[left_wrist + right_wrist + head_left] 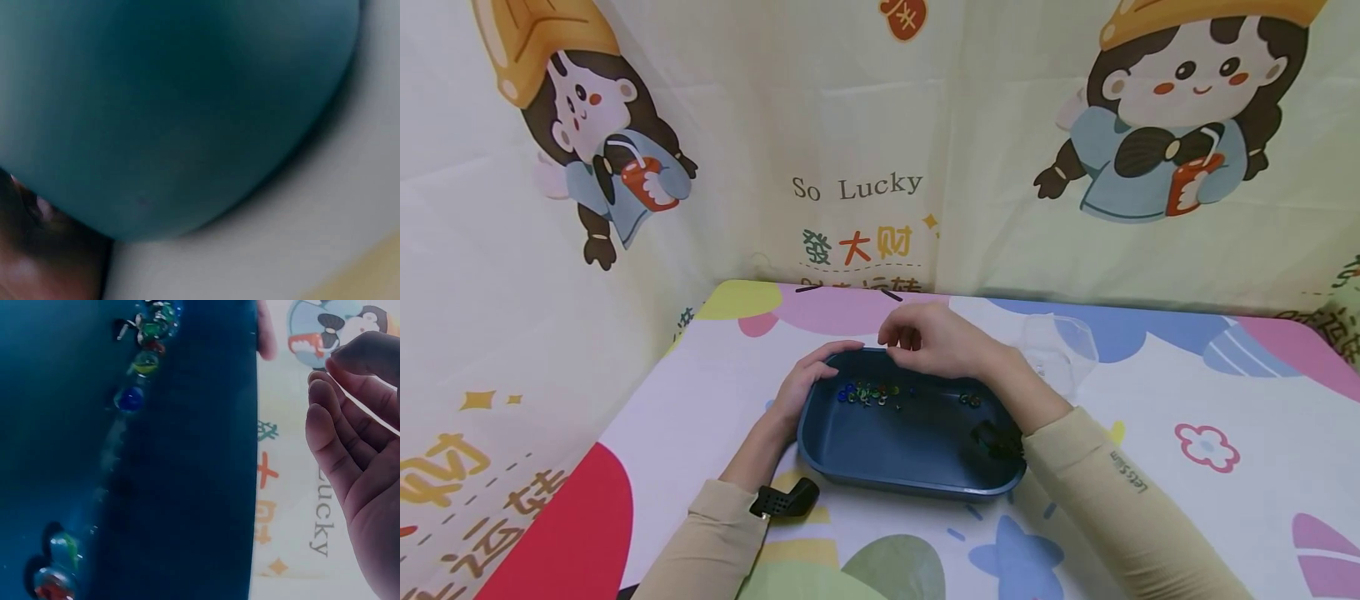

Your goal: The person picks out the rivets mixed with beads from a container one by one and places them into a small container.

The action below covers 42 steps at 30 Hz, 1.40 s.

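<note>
My left hand [805, 385] grips the left end of a dark blue tray [917, 486], its thumb over the rim and fingers along the outside. In the left wrist view the tray's wall [187, 125] fills most of the picture. Glass marbles [867, 393] lie clustered at the tray's far left; two more marbles [970, 400] sit to the right. My right hand [936, 340] hovers at the far rim, fingers bent. In the right wrist view its fingertips [320, 419] come close to the thumb; whether something small is between them is hidden. A blue marble [130, 399] lies below.
A dark, loose-looking object [996, 439] lies at the tray's right end, partly behind my right forearm. Behind that arm stands a clear plastic container [1060, 346]. A patterned cloth [1150, 450] covers the table, and a printed curtain [865, 125] hangs behind it.
</note>
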Each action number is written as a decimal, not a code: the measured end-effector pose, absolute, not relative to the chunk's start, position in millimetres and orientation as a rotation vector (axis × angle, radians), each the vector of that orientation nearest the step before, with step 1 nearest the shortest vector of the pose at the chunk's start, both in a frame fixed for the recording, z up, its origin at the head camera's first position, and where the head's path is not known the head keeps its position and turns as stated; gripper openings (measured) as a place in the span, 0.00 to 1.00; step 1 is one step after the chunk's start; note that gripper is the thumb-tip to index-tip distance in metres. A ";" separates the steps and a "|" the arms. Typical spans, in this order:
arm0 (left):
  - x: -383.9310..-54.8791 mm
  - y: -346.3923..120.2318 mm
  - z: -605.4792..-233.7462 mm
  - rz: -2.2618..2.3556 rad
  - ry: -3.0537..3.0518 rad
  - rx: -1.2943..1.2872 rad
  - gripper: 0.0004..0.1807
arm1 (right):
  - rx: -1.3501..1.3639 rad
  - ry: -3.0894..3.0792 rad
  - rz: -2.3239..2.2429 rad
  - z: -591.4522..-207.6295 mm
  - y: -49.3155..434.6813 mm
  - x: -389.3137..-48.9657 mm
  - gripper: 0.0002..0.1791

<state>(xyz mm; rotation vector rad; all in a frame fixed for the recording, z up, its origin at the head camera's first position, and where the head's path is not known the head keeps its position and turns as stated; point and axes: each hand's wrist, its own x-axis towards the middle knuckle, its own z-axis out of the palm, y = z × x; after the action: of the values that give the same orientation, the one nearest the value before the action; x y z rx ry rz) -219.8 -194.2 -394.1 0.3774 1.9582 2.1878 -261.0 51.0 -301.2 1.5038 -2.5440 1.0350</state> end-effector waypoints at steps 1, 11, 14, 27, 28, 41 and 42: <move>-219.9 -194.2 -394.2 2.188 1.955 0.375 0.30 | 1.505 -2.554 1.029 -301.8 50.4 -260.8 0.07; -219.3 -194.8 -393.1 2.194 1.965 0.382 0.29 | 1.544 -2.584 1.021 -311.7 45.9 -264.5 0.06; -219.3 -194.9 -393.1 2.197 1.971 0.380 0.30 | 1.575 -2.607 1.021 -317.0 42.8 -264.9 0.06; -220.6 -193.8 -393.5 2.211 1.959 0.382 0.30 | 1.670 -2.558 1.093 -330.1 36.5 -263.6 0.06; -220.6 -194.1 -393.6 2.213 1.960 0.382 0.30 | 1.686 -2.541 1.102 -330.6 35.6 -263.6 0.06; -221.1 -193.9 -395.1 2.193 1.969 0.384 0.31 | 1.781 -2.625 1.096 -339.4 32.4 -261.1 0.08; -221.1 -193.5 -395.0 2.194 1.963 0.382 0.31 | 1.787 -2.640 1.070 -339.6 32.5 -260.6 0.08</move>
<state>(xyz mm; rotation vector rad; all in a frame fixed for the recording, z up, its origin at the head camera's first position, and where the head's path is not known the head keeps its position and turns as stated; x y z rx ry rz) -221.1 -193.5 -395.0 0.3815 1.9634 2.1942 -260.6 32.5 -339.6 1.7874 -2.6396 1.0698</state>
